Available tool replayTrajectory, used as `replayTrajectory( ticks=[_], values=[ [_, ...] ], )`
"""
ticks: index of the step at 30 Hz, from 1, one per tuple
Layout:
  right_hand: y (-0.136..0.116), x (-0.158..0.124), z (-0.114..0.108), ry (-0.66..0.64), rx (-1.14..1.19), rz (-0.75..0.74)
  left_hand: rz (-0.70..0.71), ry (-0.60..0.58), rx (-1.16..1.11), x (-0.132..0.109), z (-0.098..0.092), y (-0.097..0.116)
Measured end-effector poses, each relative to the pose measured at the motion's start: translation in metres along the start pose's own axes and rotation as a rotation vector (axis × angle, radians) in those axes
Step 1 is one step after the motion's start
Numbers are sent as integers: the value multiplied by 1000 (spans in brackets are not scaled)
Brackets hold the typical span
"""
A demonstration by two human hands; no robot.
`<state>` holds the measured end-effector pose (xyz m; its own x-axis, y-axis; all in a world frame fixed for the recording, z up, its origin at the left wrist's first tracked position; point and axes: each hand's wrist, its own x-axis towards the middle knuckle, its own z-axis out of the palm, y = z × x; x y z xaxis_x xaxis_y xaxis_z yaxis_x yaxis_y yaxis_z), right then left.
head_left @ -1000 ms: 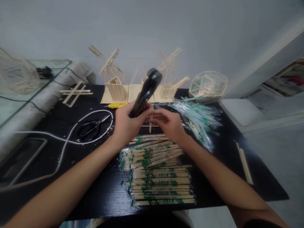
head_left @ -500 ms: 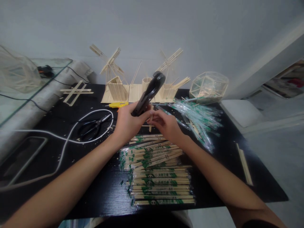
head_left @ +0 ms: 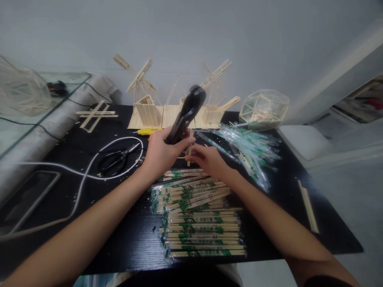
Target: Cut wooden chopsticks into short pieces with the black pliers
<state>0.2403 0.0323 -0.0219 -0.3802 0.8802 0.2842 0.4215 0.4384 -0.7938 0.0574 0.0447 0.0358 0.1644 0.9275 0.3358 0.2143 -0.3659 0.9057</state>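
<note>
My left hand (head_left: 161, 153) is closed around a black hand tool (head_left: 187, 111) with a thick rounded end, tilted up and away; its exact kind is hard to make out. The left thumb also presses against short wooden sticks (head_left: 190, 150) held upright. From the right, my right hand (head_left: 211, 159) pinches the lower part of these sticks, its fingertips close below the left thumb. Just below both hands lie chopsticks in clear wrappers with green print (head_left: 205, 229), piled in rows on the black table (head_left: 125, 239).
Black-handled pliers (head_left: 119, 159) lie inside a loop of white cable (head_left: 103, 179). A yellow tool (head_left: 149, 131) is beyond my left hand. Stick-built windmill models (head_left: 148, 111) stand at the back. Empty wrappers (head_left: 248, 143) heap at right, before a faceted container (head_left: 263, 109). Loose sticks (head_left: 308, 207) lie far right.
The black tool has tipped slightly left and become more upright. My right hand has shifted a little lower on the sticks, which both hands still hold.
</note>
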Motion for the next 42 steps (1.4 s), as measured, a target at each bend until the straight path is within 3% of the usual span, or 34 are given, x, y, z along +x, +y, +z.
replayTrajectory(
  ticks=[7,21,29,37,42],
  values=[
    [-4,1,-2,-27,-23,-3,-25,24,-59,0,0,4],
    [-10,2,-11,-85,-20,-10,54,-58,64,1,-6,3],
    [-33,0,-12,135,-16,-64,49,-70,59,1,-6,-1],
    [-26,-2,-8,162,28,-91,64,-80,100,0,-4,4],
    [-27,-2,-6,166,89,-18,157,-219,375,0,-29,18]
  ],
)
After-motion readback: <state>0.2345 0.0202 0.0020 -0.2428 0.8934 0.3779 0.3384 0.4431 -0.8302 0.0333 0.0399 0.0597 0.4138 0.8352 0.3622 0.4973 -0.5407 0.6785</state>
